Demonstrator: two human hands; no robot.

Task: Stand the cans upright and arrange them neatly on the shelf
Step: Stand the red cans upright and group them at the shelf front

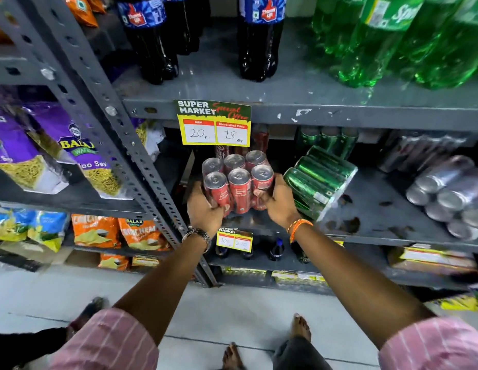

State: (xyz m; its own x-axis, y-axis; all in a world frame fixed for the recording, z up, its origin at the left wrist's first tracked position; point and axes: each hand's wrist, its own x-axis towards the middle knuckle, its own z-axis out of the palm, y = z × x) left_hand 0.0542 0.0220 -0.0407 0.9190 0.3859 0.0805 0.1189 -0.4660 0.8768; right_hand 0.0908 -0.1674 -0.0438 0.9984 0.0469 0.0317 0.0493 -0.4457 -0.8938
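Both hands, left hand [204,209] and right hand [279,202], grip the shrink-wrapped six-pack of red cans [237,182] at frame centre; keep it level, seat squarely on grey metal shelf [371,209].

Red cans [239,182]: metal, glossy, dull silver tops, wrapped in clear shiny plastic film. Green can pack [319,177]: metallic sheen under glossy shrink film. Silver cans [446,193]: brushed-looking metal. Shelf [379,209]: grey painted metal, matt, chipped and stained. Price tag [215,124]: paper, slight gloss. Green bottles [392,41]: translucent glossy plastic. Sleeve [112,343]: striped cloth. Wristwatch [197,235]: shiny metal.
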